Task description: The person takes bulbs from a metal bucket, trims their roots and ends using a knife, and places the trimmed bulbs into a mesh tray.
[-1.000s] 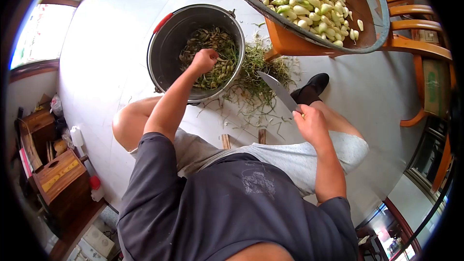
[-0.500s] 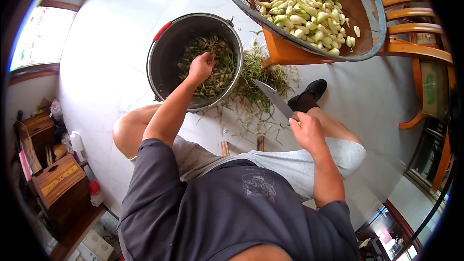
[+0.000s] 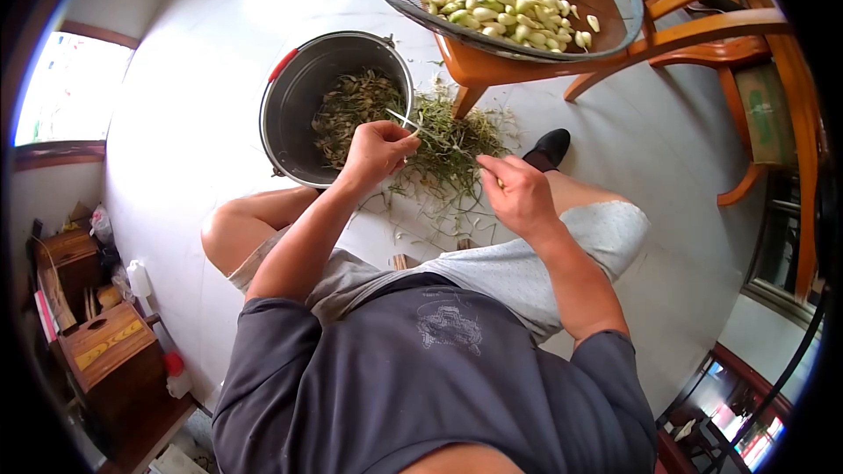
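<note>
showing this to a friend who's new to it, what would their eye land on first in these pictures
Probably the pale bulbs in the wide basket on the wooden chair, upper right. Next the grey bucket with its red grip, left of centre, and green trimmings on the floor beside it. Mid-picture, the right hand grips a knife seen nearly edge-on, while the left hand pinches something too small to name.
</note>
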The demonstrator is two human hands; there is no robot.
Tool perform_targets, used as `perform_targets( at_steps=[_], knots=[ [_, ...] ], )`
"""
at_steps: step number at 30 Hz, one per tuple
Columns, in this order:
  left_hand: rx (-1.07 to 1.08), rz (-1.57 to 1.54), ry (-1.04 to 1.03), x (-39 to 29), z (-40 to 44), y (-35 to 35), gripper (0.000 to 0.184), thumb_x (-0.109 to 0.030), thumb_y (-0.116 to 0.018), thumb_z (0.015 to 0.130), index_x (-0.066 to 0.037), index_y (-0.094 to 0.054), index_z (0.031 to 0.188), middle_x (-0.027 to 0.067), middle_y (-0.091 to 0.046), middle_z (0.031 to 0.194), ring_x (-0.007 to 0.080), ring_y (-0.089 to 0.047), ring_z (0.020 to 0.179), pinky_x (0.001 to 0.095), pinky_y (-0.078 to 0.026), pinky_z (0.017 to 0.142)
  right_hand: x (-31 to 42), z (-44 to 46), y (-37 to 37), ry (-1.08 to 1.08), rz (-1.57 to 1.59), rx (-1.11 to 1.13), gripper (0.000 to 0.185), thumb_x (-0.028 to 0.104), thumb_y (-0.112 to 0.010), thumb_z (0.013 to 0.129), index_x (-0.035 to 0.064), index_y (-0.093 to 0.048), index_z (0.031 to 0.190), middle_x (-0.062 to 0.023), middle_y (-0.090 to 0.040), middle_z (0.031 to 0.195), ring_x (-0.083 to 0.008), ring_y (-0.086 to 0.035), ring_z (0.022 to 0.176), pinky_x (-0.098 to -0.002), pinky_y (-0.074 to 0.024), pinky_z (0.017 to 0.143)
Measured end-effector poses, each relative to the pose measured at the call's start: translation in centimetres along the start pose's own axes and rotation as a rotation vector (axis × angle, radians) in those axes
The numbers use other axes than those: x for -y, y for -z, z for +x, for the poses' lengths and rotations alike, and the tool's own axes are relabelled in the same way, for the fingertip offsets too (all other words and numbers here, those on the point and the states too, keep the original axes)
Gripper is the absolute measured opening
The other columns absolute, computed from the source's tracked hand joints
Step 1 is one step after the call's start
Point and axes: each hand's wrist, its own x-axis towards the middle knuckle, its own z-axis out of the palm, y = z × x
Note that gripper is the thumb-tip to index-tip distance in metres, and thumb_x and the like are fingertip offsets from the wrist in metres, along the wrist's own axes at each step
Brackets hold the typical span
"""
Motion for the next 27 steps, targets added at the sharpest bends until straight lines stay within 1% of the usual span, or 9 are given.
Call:
perform_targets(
  at_steps=[9,12,13,15,17,20,21,24,27],
  knots=[
    [-0.012,0.167,-0.107,0.3,-0.8,-2.8,0.021,-0.016,-0.071,0.078,0.002,-0.069,0.086,0.0073,-0.066,0.070,0.0110,-0.058,0.057,0.0270,-0.046,0.053,-0.7,-1.1,0.1,-0.026,-0.110,0.056,0.017,0.011,-0.061,0.080,0.0065,-0.067,0.095,-0.0134,-0.061,0.077,-0.0313,-0.060,0.068,-0.0377,-0.0480,0.060],
    [-0.076,0.230,-0.183,0.3,-1.1,-2.8,0.020,-0.017,-0.073,0.076,0.000,-0.070,0.087,0.0076,-0.065,0.069,0.0134,-0.058,0.059,0.0285,-0.047,0.056,-3.0,-1.8,0.0,-0.054,-0.253,0.163,0.015,0.015,-0.058,0.081,0.0051,-0.067,0.089,-0.0158,-0.062,0.075,-0.0346,-0.060,0.070,-0.0413,-0.0478,0.063],
    [-0.104,0.242,-0.211,0.1,-1.2,-2.7,0.020,-0.017,-0.073,0.075,-0.001,-0.070,0.087,0.0075,-0.065,0.068,0.0142,-0.058,0.059,0.0289,-0.047,0.057,-3.6,-2.0,0.4,-0.141,-0.280,0.186,0.013,0.015,-0.057,0.081,0.0046,-0.064,0.084,-0.0162,-0.062,0.074,-0.0350,-0.060,0.071,-0.0424,-0.0482,0.063],
    [-0.181,0.247,-0.379,0.9,-0.4,-2.3,0.019,-0.017,-0.073,0.075,-0.002,-0.071,0.086,0.0063,-0.062,0.064,0.0146,-0.056,0.057,0.0285,-0.047,0.057,-4.4,-1.9,1.1,-0.312,-0.337,0.231,0.014,0.015,-0.055,0.081,0.0036,-0.059,0.074,-0.0171,-0.061,0.073,-0.0359,-0.061,0.072,-0.0445,-0.0491,0.063],
    [-0.202,0.214,-0.516,2.3,0.6,-2.0,0.021,-0.018,-0.072,0.078,-0.001,-0.069,0.089,0.0029,-0.054,0.060,0.0128,-0.050,0.052,0.0265,-0.044,0.052,-4.5,-1.9,1.3,-0.343,-0.262,0.198,0.015,0.016,-0.056,0.081,0.0027,-0.060,0.076,-0.0195,-0.062,0.073,-0.0376,-0.060,0.072,-0.0455,-0.0486,0.064],
    [0.032,-0.199,-0.036,0.1,-0.3,-1.7,0.024,-0.019,-0.069,0.082,0.002,-0.066,0.095,0.0016,-0.053,0.063,0.0092,-0.048,0.051,0.0233,-0.038,0.047,-3.1,-1.3,2.0,-0.337,-0.103,0.167,0.017,0.017,-0.056,0.081,0.0016,-0.062,0.081,-0.0215,-0.061,0.073,-0.0393,-0.060,0.072,-0.0456,-0.0480,0.065],
    [0.055,-0.283,-0.022,0.6,0.0,-1.8,0.023,-0.019,-0.066,0.086,0.002,-0.061,0.094,0.0017,-0.054,0.066,0.0065,-0.046,0.050,0.0207,-0.033,0.043,-2.6,-1.1,2.0,-0.327,-0.044,0.157,0.018,0.017,-0.056,0.081,0.0012,-0.063,0.083,-0.0220,-0.061,0.073,-0.0397,-0.060,0.071,-0.0455,-0.0479,0.064],
    [0.221,-0.580,0.035,2.3,1.1,-1.7,0.014,-0.014,-0.061,0.089,-0.001,-0.058,0.095,0.0044,-0.059,0.078,0.0074,-0.051,0.060,0.0196,-0.039,0.051,-2.1,-0.8,1.6,-0.345,0.031,0.131,0.019,0.018,-0.057,0.082,0.0016,-0.064,0.088,-0.0223,-0.061,0.074,-0.0396,-0.060,0.072,-0.0446,-0.0472,0.064],
    [0.240,-0.740,0.093,2.1,1.1,-2.0,0.010,-0.011,-0.057,0.091,-0.004,-0.055,0.097,0.0072,-0.062,0.084,0.0094,-0.055,0.065,0.0201,-0.044,0.054,-1.7,-0.7,1.6,-0.334,0.097,0.102,0.019,0.017,-0.058,0.082,0.0015,-0.064,0.090,-0.0219,-0.061,0.075,-0.0381,-0.061,0.072,-0.0415,-0.0478,0.063]
  ],
)
